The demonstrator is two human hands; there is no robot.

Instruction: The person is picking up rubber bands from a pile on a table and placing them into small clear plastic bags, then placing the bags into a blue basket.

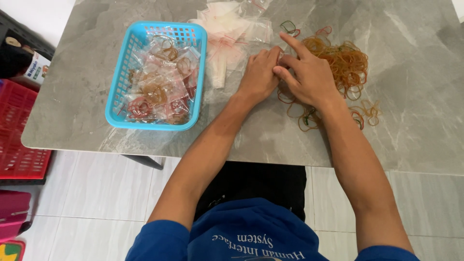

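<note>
While both hands meet at the middle of the grey worktop [87,72], the work looks partly done, as far as one can judge: the blue basket [120,82] at the left already holds a good many small clear bags with rubber bands sealed inside [157,92], yet a heap of empty bags [227,29] lies just beyond the hands and a large tangle of loose bands [345,60] lies at the right, so plenty seems left

The left hand [258,75] lies knuckles up with its fingers curled down and tips pressed together, seemingly pinching a small clear bag against the worktop; the bag itself is almost wholly hidden under the hand, so what exactly is gripped cannot be told for sure. The right hand [309,77] touches the left at the fingertips, its index finger stretched out and pointing away from the body, the other fingers bent inward toward the same spot; whether it grips anything I cannot tell

Loose bands lie under and just beside the right hand, spreading to the far right, some scattered near the wrist. The empty bags touch the far side of the left hand. The basket stands well apart to the left. Red crates [17,135] sit on the floor at the left edge
</note>
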